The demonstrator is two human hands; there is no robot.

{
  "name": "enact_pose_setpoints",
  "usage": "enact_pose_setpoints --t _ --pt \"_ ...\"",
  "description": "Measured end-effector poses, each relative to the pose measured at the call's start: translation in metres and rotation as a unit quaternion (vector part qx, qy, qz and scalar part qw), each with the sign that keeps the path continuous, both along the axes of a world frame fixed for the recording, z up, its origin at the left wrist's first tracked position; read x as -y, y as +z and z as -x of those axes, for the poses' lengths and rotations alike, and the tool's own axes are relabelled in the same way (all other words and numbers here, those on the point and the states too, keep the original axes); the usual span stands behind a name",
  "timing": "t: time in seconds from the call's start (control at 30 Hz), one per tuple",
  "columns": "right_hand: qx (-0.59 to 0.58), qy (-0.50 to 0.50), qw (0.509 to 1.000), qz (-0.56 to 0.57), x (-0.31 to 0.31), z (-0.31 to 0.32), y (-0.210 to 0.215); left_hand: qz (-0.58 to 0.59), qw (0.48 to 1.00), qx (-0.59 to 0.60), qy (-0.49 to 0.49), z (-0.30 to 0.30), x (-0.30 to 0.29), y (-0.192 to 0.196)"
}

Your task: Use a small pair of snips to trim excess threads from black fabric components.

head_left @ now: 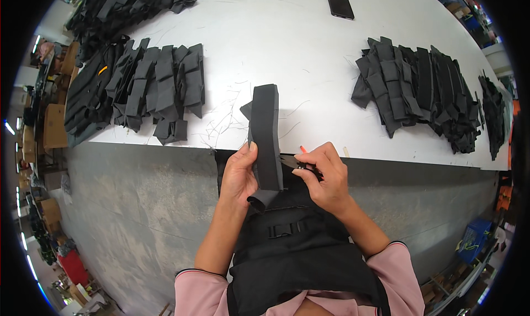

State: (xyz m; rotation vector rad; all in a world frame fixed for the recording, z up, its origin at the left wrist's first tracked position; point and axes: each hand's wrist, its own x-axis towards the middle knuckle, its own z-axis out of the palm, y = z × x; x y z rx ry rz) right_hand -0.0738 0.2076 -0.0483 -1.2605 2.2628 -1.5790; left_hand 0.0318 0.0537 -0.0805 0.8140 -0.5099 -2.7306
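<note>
My left hand (pixel 238 177) is closed on a long black fabric strip (pixel 265 129), with the thumb on its left edge. The strip stands lengthwise over the table's near edge, and its lower end curls over. Small black thread snips (pixel 289 161) are in my right hand (pixel 331 179), gripped between thumb and fingers. Their blades point left at the strip's right edge, close to or touching it; I cannot tell which. Several loose thread ends lie on the white table (pixel 298 45) left of the strip.
Stacks of black fabric pieces lie at the left (pixel 160 89) and right (pixel 419 89) of the table. A larger dark heap (pixel 138 7) fills the far left. A phone (pixel 338 3) lies at the back. A blue basket (pixel 473 240) stands on the floor at the right.
</note>
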Motion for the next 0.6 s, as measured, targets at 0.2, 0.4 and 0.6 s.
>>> enact_pose_setpoints --t 0.2,0.4,0.6 --pt "-0.096 0.003 0.995 -0.030 -0.003 0.002 0.004 0.060 0.997 0.048 0.002 0.001 -0.003 0.009" --pt "0.090 -0.024 0.996 0.006 0.004 0.000 0.019 0.096 0.995 -0.019 -0.031 -0.002 -0.001 0.014" --pt "0.220 0.056 0.974 -0.019 0.018 -0.020 -0.002 -0.139 0.984 -0.112 0.002 0.008 -0.015 0.001"
